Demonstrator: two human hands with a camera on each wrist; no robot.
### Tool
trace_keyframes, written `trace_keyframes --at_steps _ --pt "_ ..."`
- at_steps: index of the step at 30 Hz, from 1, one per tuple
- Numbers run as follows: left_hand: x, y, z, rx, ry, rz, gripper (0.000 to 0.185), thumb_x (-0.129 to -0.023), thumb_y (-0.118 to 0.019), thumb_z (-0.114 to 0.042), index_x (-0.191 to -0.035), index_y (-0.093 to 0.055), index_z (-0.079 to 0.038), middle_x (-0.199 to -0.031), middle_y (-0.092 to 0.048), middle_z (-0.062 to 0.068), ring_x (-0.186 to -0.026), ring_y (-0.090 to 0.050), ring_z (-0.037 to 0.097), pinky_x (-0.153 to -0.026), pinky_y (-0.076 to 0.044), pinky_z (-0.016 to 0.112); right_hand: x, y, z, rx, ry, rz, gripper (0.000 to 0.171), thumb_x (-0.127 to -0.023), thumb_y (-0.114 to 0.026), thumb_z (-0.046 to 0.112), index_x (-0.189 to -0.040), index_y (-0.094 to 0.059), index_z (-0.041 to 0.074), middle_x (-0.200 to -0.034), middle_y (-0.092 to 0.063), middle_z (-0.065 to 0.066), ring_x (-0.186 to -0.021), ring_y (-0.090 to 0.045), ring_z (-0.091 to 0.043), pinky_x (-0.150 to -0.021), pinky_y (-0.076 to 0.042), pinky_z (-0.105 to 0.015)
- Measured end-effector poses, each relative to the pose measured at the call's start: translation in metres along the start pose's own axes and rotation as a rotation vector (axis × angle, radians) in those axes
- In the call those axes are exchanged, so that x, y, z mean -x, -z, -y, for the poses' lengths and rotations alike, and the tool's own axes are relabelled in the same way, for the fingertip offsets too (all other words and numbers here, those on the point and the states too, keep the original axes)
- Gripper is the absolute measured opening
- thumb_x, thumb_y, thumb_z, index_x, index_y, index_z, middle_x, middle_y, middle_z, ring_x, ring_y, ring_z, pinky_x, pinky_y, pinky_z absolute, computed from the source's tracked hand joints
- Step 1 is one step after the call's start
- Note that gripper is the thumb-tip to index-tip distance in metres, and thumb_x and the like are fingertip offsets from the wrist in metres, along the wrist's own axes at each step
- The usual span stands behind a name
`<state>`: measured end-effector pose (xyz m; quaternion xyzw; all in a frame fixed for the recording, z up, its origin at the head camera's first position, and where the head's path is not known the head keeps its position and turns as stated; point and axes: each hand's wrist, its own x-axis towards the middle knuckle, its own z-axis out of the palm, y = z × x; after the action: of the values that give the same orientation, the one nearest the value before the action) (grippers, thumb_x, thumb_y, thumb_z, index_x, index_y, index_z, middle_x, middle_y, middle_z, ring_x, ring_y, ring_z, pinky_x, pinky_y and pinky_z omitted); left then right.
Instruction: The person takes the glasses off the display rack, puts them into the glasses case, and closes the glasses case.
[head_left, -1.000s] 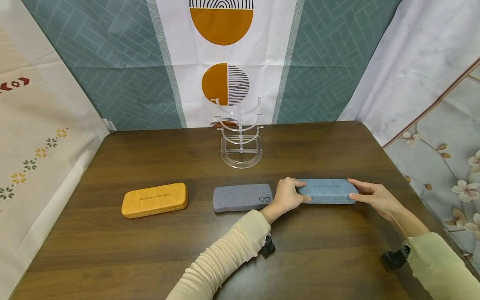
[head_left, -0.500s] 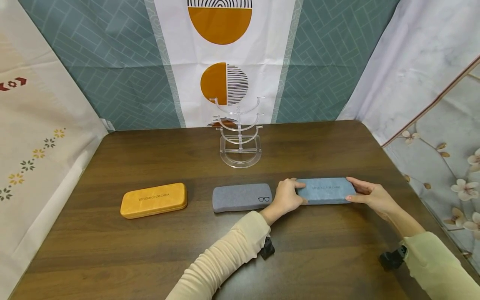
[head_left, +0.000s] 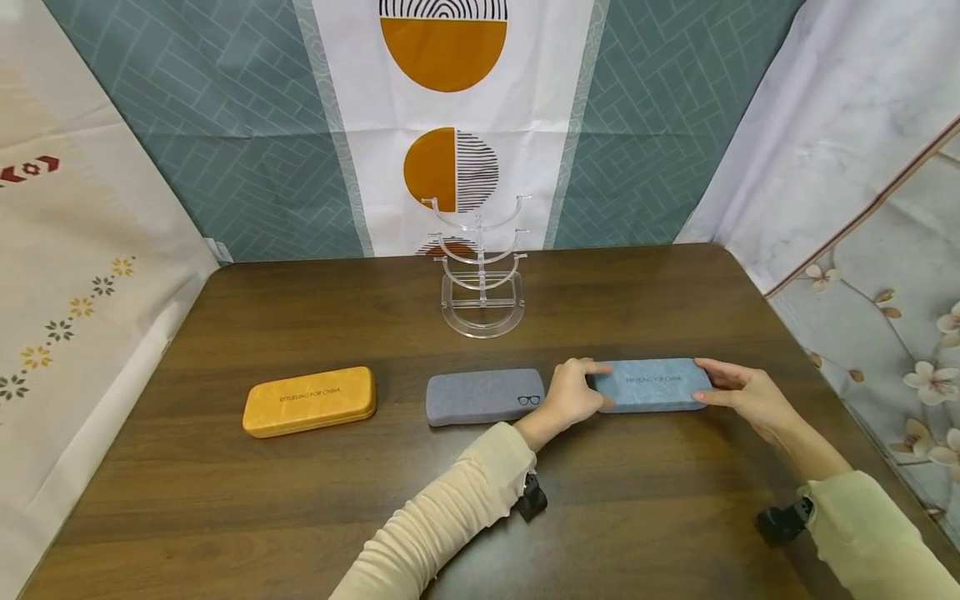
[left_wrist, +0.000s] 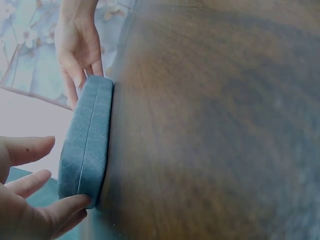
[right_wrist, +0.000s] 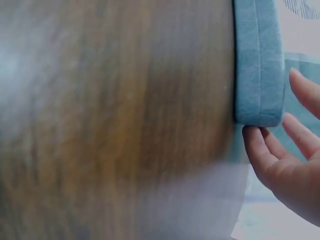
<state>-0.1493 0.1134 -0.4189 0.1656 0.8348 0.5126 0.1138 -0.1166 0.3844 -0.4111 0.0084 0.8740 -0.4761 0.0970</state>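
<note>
Blue glasses case (head_left: 651, 385) is lying flat and closed on the dark wooden table (head_left: 300, 517), on the right side, just beside a grey glasses case (head_left: 483, 396) that is sitting to its left. The left hand (head_left: 573, 393) is cupping the blue case's left end, with the thumb on the near edge and the fingers (left_wrist: 30, 150) reaching over the top; the fingers are only gently bent. The right hand (head_left: 742, 393) is meeting the case's right end, its fingers (right_wrist: 260, 150) nearly straight, the tips touching the end and the upper edge. In the left wrist view the blue case (left_wrist: 87, 142) is showing its seam shut along the side. In the right wrist view the case's corner (right_wrist: 257, 65) is sitting right at the fingertips. An orange glasses case (head_left: 309, 401) is resting well apart on the left. A clear acrylic stand (head_left: 480, 271) with 3 curved tiers is standing behind the cases, near the patterned backdrop (head_left: 450, 100). Both arms are wearing cream sleeves (head_left: 442, 525).
</note>
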Motion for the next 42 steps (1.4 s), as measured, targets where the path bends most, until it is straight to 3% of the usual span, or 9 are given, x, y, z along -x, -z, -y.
trace_keyframes --at_steps 4,7,11,14,19,23,31,38,42 --pt "0.002 0.003 -0.002 0.030 -0.003 0.005 0.043 -0.070 -0.077 -0.006 -0.111 -0.066 -0.007 -0.123 -0.056 0.007 -0.119 -0.046 0.020 -0.093 -0.040 0.030 0.003 0.001 0.007 -0.024 0.002 -0.037 0.067 -0.082 -0.068 0.025 -0.133 -0.039 -0.007 -0.113 -0.049 0.019 -0.095 -0.045 0.005 -0.074 -0.040 -0.010" --pt "0.003 0.005 -0.002 0.039 -0.015 -0.013 0.041 -0.071 -0.077 -0.008 -0.110 -0.066 -0.007 -0.117 -0.060 0.005 -0.115 -0.049 0.018 -0.089 -0.043 0.029 0.005 0.002 0.012 -0.068 0.008 -0.052 0.066 -0.083 -0.068 0.023 -0.131 -0.039 -0.010 -0.106 -0.051 0.025 -0.093 -0.048 0.009 -0.074 -0.040 -0.008" --pt "0.004 0.010 -0.005 0.046 -0.055 -0.046 0.034 -0.075 -0.072 -0.008 -0.109 -0.066 -0.006 -0.111 -0.063 0.006 -0.099 -0.057 0.020 -0.079 -0.047 0.027 0.007 0.002 0.018 -0.085 0.005 -0.071 0.063 -0.084 -0.067 0.024 -0.130 -0.040 -0.010 -0.102 -0.055 0.024 -0.092 -0.050 0.010 -0.074 -0.040 -0.008" --pt "0.006 0.013 -0.007 0.052 -0.080 -0.061 0.027 -0.080 -0.067 -0.007 -0.107 -0.067 -0.005 -0.110 -0.063 0.006 -0.095 -0.059 0.021 -0.078 -0.047 0.026 0.008 0.001 0.022 -0.112 0.012 -0.093 0.048 -0.085 -0.066 0.023 -0.125 -0.051 0.002 -0.098 -0.059 0.022 -0.089 -0.053 0.008 -0.073 -0.040 -0.009" --pt "0.008 0.016 -0.007 0.114 -0.101 -0.064 0.020 -0.083 -0.064 -0.006 -0.103 -0.068 -0.001 -0.102 -0.066 0.007 -0.089 -0.062 0.014 -0.072 -0.048 0.019 0.010 -0.006 0.029 -0.335 0.105 -0.100 0.022 -0.085 -0.063 0.006 -0.102 -0.066 0.021 -0.091 -0.067 0.010 -0.082 -0.061 0.000 -0.071 -0.046 -0.014" --pt "0.010 0.021 -0.006 0.149 -0.142 -0.079 0.016 -0.083 -0.064 -0.005 -0.097 -0.069 0.001 -0.088 -0.068 0.006 -0.072 -0.061 0.005 -0.062 -0.047 0.015 0.008 -0.015 0.040 -0.466 0.164 -0.078 0.022 -0.086 -0.060 0.001 -0.094 -0.069 0.019 -0.085 -0.067 0.004 -0.076 -0.064 -0.008 -0.067 -0.050 -0.020" --pt "0.016 0.032 -0.009 0.254 -0.149 -0.098 0.009 -0.083 -0.062 -0.002 -0.085 -0.068 0.004 -0.067 -0.063 0.013 -0.049 -0.051 0.006 -0.046 -0.044 0.017 0.007 -0.033 0.065 -0.481 0.215 -0.075 0.011 -0.089 -0.057 0.005 -0.087 -0.067 0.009 -0.078 -0.065 0.000 -0.070 -0.062 -0.011 -0.063 -0.052 -0.023" --pt "0.023 0.046 -0.010 0.298 -0.180 -0.088 0.009 -0.085 -0.060 0.001 -0.081 -0.066 0.007 -0.068 -0.062 0.021 -0.063 -0.060 0.036 -0.047 -0.044 0.016 0.006 -0.043 0.078 -0.514 0.246 -0.062 0.010 -0.090 -0.056 0.006 -0.086 -0.066 0.009 -0.078 -0.064 -0.001 -0.070 -0.061 -0.011 -0.064 -0.052 -0.024" --pt "0.029 0.055 -0.010 0.302 -0.179 -0.083 0.009 -0.085 -0.060 0.002 -0.082 -0.066 0.008 -0.069 -0.063 0.018 -0.061 -0.060 0.030 -0.049 -0.045 0.016 0.005 -0.052 0.084 -0.540 0.247 -0.043 0.010 -0.089 -0.057 0.006 -0.086 -0.066 0.009 -0.078 -0.063 -0.001 -0.071 -0.061 -0.012 -0.065 -0.052 -0.025"
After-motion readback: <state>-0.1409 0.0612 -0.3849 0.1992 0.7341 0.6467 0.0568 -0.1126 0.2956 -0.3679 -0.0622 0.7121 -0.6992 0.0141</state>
